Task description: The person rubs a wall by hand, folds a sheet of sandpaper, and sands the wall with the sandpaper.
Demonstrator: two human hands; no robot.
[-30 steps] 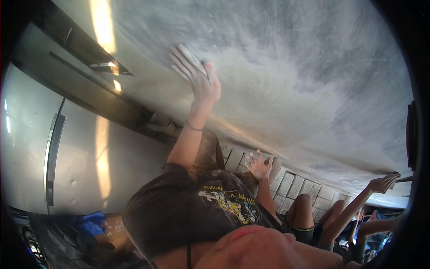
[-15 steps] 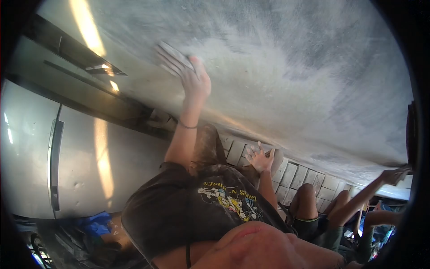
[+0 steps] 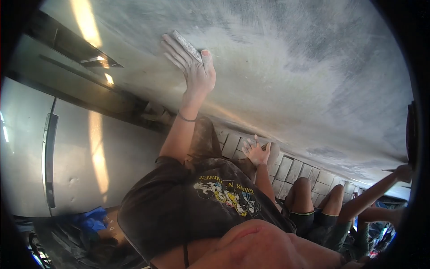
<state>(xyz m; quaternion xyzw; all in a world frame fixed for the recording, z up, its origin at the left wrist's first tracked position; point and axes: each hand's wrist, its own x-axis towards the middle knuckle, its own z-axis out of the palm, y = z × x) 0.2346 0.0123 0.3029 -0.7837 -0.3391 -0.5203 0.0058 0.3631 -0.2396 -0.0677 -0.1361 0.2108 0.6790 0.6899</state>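
Note:
My left hand (image 3: 197,74), white with dust, is raised against a large grey dusty panel (image 3: 286,67). Between its thumb and fingers is a narrow, speckled grey-white sanding block (image 3: 187,45), its long edge showing. A dark band circles that wrist. Lower down, my right hand (image 3: 257,154) is held near my knee (image 3: 271,150), fingers spread, with nothing in it. Dust whitens its fingertips too.
A silver car door (image 3: 107,157) with a long handle stands at the left. Paving blocks (image 3: 286,168) cover the ground below. At the right, another person's arm (image 3: 376,195) reaches to the panel, their knees (image 3: 300,193) close by. Blue cloth (image 3: 94,219) lies lower left.
My left hand has shifted slightly up and right along the panel, and the block's edge shows more clearly. My right hand stays spread. The other person's arm has moved a little.

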